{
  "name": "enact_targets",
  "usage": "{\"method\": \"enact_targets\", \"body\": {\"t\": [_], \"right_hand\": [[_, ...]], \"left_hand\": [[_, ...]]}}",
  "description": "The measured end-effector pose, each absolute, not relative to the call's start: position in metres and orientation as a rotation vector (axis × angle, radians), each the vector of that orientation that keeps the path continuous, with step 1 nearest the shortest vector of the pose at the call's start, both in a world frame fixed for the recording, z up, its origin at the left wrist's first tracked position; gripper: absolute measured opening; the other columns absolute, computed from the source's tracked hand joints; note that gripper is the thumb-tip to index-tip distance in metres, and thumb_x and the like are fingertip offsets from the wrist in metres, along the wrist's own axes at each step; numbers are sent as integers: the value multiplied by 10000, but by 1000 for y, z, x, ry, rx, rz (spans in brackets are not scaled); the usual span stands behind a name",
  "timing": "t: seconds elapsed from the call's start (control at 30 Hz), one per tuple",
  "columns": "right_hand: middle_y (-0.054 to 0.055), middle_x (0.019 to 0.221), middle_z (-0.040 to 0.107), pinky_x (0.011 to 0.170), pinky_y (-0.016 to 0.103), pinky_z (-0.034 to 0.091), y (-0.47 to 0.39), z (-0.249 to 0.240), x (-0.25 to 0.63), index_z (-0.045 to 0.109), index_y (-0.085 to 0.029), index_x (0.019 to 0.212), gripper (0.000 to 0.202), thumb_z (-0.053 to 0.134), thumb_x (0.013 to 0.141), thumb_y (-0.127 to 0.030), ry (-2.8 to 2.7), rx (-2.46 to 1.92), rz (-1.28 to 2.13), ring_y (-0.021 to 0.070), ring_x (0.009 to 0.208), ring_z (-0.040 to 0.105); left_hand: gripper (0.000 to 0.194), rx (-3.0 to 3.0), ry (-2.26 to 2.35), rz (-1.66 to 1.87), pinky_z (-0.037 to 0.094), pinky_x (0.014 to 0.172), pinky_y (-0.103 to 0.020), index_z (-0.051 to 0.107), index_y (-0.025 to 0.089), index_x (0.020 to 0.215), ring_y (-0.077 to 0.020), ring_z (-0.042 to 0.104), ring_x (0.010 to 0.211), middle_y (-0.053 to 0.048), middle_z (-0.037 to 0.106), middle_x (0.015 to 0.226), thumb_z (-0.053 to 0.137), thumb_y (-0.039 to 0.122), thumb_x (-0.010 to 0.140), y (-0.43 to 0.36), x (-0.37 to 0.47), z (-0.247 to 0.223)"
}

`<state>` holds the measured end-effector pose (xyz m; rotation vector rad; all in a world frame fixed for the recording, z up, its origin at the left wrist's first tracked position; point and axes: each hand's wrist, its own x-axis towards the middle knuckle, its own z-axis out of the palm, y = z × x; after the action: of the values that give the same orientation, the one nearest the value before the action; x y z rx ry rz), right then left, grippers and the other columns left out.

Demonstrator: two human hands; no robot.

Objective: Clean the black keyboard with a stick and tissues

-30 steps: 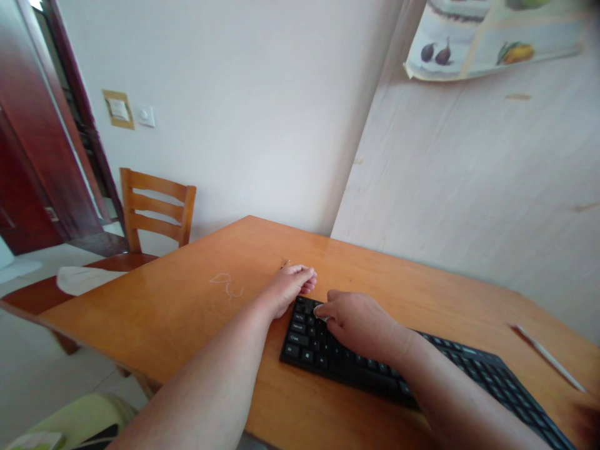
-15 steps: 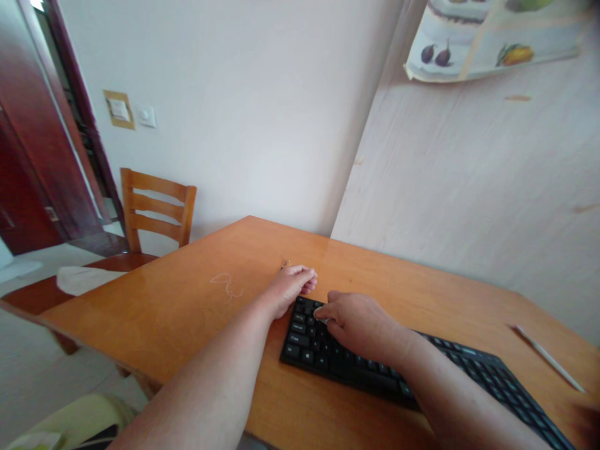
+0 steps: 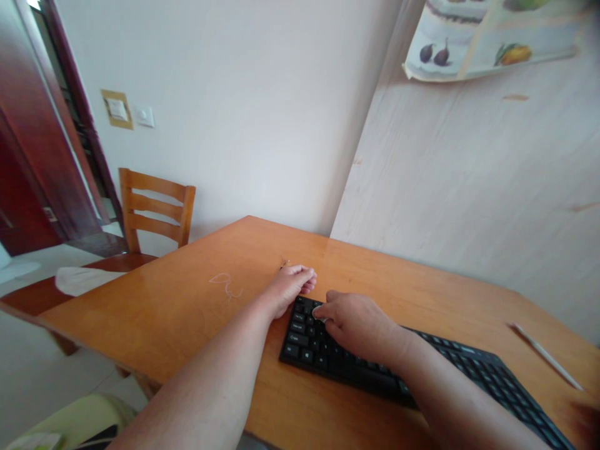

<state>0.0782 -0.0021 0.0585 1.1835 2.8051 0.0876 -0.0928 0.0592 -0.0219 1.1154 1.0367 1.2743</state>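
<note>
A black keyboard (image 3: 323, 369) lies slantwise on the wooden table (image 3: 187, 319), its left end facing me. My left hand (image 3: 294, 284) rests at its far left corner, the heel against the edge. Its fingers are curled in with the thumb over them, and I see nothing in them. Above the left-hand keys, my right hand (image 3: 359, 319) pinches a small white wad (image 3: 319, 312) against them. Most of that wad is hidden under the fingers; it could be tissue or cotton. My right forearm covers the keyboard's middle.
A thin white thread (image 3: 227, 282) lies left of my arms. Some tiny object (image 3: 284, 264) sits just beyond my left hand. A pale, slender stick (image 3: 546, 356) lies at the right. A wooden chair (image 3: 157, 206) stands beyond the table's left edge; walls border the back.
Hardly anything differs. The view has shifted very slightly; both hands and the keyboard keep their places, with the white wad still in the right fingers.
</note>
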Motion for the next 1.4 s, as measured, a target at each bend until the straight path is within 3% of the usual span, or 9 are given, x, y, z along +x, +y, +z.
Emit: {"method": "enact_targets", "body": {"t": [0.5, 1.4], "right_hand": [[64, 936, 677, 719, 268, 386, 7, 69, 92, 757, -240, 964, 305, 467, 895, -177, 2805, 1321, 20, 185, 865, 633], [70, 926, 713, 684, 290, 385, 0, 68, 91, 778, -258, 996, 342, 457, 885, -215, 2777, 1162, 72, 212, 855, 647]], "left_hand": [[309, 1144, 1035, 1262, 432, 711, -276, 672, 153, 812, -131, 591, 739, -43, 666, 808, 685, 461, 799, 59, -93, -23], [319, 1152, 1052, 1258, 438, 715, -278, 669, 146, 828, -130, 595, 747, -48, 671, 820, 674, 465, 808, 60, -94, -24]]}}
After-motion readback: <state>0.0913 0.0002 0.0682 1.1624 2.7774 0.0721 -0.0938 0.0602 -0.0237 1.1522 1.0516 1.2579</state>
